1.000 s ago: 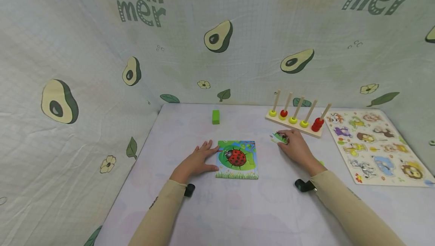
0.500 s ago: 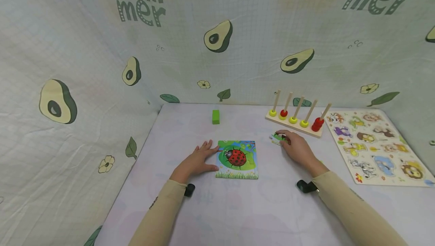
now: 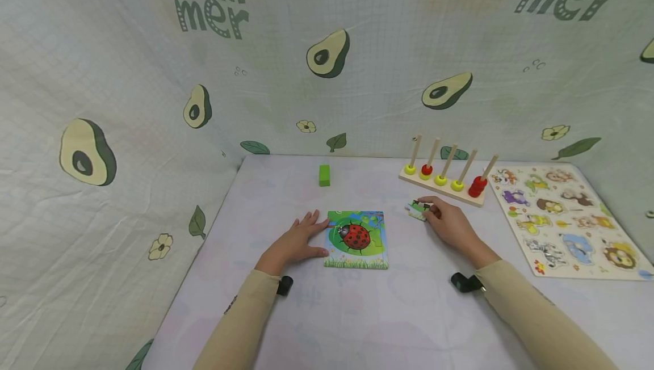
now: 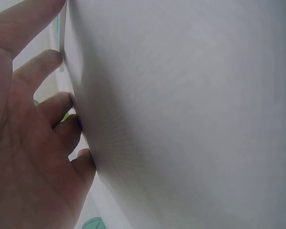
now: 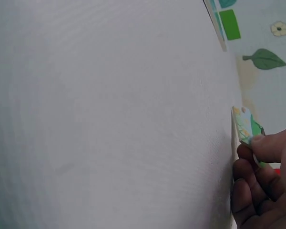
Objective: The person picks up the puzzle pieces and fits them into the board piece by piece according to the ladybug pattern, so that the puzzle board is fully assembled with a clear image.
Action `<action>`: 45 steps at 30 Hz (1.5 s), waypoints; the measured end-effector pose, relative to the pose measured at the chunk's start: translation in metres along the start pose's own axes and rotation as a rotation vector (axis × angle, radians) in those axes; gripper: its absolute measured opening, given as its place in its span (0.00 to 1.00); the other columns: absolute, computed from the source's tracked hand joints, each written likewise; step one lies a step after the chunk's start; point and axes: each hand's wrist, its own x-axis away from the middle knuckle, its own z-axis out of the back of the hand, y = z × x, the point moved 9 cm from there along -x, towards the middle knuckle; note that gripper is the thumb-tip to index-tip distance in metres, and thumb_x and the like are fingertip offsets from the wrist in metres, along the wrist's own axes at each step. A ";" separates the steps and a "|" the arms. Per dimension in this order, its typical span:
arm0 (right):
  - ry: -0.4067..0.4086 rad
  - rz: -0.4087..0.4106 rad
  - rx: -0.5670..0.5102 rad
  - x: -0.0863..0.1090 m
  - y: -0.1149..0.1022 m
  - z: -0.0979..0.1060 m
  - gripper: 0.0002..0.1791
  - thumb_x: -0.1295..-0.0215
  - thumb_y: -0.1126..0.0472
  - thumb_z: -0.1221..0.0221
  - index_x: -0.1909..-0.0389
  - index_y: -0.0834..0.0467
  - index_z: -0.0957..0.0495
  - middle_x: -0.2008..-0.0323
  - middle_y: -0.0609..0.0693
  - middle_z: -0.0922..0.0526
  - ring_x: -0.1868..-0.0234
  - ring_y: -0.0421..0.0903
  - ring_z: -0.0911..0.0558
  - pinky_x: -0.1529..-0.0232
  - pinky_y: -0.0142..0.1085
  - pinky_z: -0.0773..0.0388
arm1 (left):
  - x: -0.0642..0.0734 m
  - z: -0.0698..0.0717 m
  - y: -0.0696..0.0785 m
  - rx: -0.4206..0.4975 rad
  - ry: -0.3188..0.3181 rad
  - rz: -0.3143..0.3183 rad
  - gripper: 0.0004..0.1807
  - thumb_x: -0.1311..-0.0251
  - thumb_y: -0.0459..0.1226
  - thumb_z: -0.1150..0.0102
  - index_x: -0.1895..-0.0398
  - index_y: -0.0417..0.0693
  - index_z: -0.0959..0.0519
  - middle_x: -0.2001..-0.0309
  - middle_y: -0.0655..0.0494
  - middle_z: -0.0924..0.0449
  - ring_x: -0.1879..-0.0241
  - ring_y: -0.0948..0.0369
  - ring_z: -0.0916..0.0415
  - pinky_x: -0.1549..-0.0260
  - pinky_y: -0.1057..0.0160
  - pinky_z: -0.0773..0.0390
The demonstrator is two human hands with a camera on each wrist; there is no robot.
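Note:
A square ladybug jigsaw puzzle (image 3: 356, 238) lies flat on the table in the head view. My left hand (image 3: 298, 242) rests at its left side, fingers spread, with thumb and index fingertip right at the puzzle's edge. In the left wrist view the fingers of this hand (image 4: 45, 129) reach down to the tabletop. To the right of the puzzle, my right hand (image 3: 449, 223) pinches a small jigsaw piece (image 3: 416, 209) printed in green and white. The right wrist view shows the thumb on this piece (image 5: 243, 125), which stands tilted close over the table, the other fingers curled below.
Behind the right hand stands a wooden peg stand (image 3: 443, 184) with yellow and red beads. An animal puzzle board (image 3: 567, 222) lies at the right. A green block (image 3: 324, 175) sits towards the back, near the printed cloth wall (image 3: 378, 114).
My right wrist has shifted slightly right, and the pinched jigsaw piece has turned a little. A yellow-green bit beside that wrist is now hidden. The left hand and the ladybug puzzle stay put.

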 end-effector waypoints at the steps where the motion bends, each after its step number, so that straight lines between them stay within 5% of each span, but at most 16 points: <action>1: -0.004 -0.001 -0.004 0.000 0.000 0.000 0.20 0.26 0.63 0.43 0.35 0.56 0.24 0.65 0.53 0.19 0.68 0.47 0.25 0.67 0.40 0.28 | 0.000 0.000 0.000 0.001 0.000 -0.001 0.48 0.41 0.56 0.31 0.20 0.61 0.42 0.18 0.52 0.59 0.19 0.54 0.67 0.22 0.50 0.64; 19: -0.014 0.002 -0.088 0.013 -0.013 0.005 0.16 0.25 0.60 0.41 0.40 0.56 0.24 0.61 0.52 0.16 0.64 0.46 0.21 0.67 0.35 0.24 | 0.000 0.002 0.001 0.002 0.004 -0.009 0.48 0.40 0.56 0.31 0.20 0.59 0.41 0.18 0.49 0.59 0.19 0.51 0.67 0.22 0.48 0.63; 45: -0.027 0.151 -0.119 0.033 -0.060 -0.013 0.13 0.32 0.63 0.34 0.48 0.55 0.20 0.69 0.41 0.17 0.70 0.38 0.23 0.68 0.31 0.25 | -0.001 0.000 0.000 -0.003 -0.002 -0.006 0.48 0.41 0.56 0.31 0.20 0.60 0.42 0.18 0.50 0.59 0.19 0.52 0.67 0.22 0.48 0.62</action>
